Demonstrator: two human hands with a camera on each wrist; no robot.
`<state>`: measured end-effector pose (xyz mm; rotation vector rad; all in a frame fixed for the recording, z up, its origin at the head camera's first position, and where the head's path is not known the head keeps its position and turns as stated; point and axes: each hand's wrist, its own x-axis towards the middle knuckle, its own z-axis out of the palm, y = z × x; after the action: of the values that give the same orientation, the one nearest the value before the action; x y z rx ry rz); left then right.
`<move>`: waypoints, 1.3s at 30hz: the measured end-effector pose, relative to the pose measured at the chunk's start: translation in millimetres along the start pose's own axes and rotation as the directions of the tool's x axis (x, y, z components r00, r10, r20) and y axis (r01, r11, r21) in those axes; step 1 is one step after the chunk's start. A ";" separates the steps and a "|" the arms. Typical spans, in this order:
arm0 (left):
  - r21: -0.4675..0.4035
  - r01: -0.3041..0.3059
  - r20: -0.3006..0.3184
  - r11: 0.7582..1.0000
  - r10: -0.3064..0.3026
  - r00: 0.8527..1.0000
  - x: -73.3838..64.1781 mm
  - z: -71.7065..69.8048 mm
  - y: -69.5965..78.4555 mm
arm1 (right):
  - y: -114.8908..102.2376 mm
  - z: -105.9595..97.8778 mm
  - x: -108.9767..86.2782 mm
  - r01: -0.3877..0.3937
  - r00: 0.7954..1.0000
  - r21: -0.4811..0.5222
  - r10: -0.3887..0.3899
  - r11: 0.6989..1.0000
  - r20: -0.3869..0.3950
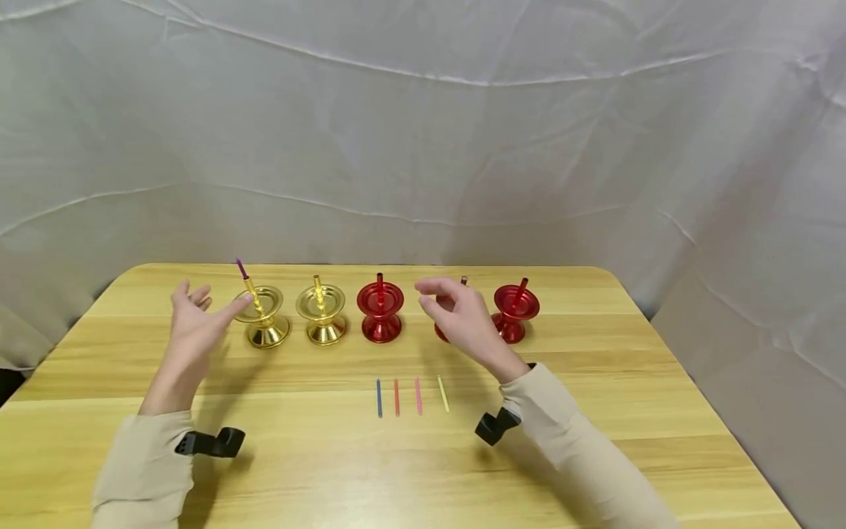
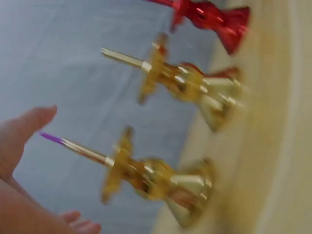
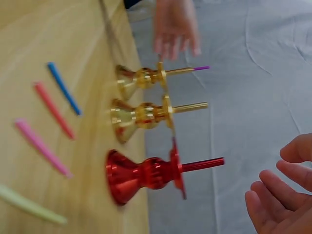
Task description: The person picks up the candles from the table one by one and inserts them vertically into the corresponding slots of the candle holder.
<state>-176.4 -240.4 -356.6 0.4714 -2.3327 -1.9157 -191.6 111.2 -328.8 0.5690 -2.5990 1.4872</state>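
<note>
A thin purple candle (image 1: 241,268) stands in the tube of the leftmost gold candle holder (image 1: 267,335). Beside it, my left hand (image 1: 192,330) has its thumb and fingers spread and holds nothing; the left wrist view shows a gap between thumb and candle. The second gold candle holder (image 2: 217,100) has a bare tube. My right hand (image 1: 465,319) hovers before a red candle holder (image 1: 441,333), mostly hiding it, with relaxed, slightly bent fingers and nothing in them. Another red candle holder (image 3: 122,180) stands left of that hand, and one more red candle holder (image 1: 510,330) stands right.
Nearer me on the wooden table (image 1: 297,455) lie a blue candle (image 1: 380,399), a red candle (image 1: 396,397), a pink candle (image 1: 418,397) and a yellow candle (image 1: 443,394), side by side. A pale cloth (image 1: 396,147) hangs behind the table.
</note>
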 end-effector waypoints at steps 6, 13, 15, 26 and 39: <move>-0.093 -0.069 -0.238 0.993 0.045 0.970 -24.5 20.7 3.2 | 10.6 -0.8 -17.3 -0.011 0.999 0.013 0.011 1.000 0.050; -0.049 -0.221 -0.131 0.974 0.213 0.968 -39.5 53.0 -8.2 | 29.3 1.8 -35.3 -0.032 0.991 -0.036 0.037 0.999 0.126; -0.025 -0.232 -0.068 0.972 0.229 0.971 -37.7 58.8 -10.2 | 35.9 1.7 -41.2 -0.047 0.987 -0.048 0.054 0.998 0.152; 0.131 -0.210 0.113 0.969 0.196 0.974 -15.3 79.5 -13.5 | 60.9 1.2 -66.6 -0.092 0.977 -0.104 0.110 0.990 0.183; 0.215 -0.137 0.140 0.967 0.109 0.984 -0.2 99.6 -14.8 | 65.1 6.6 -77.2 -0.196 0.967 -0.130 0.213 0.972 0.137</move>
<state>-199.4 -148.9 -391.9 0.2182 -2.6065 -1.6829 -143.1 156.3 -405.3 0.4260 -2.9169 1.3827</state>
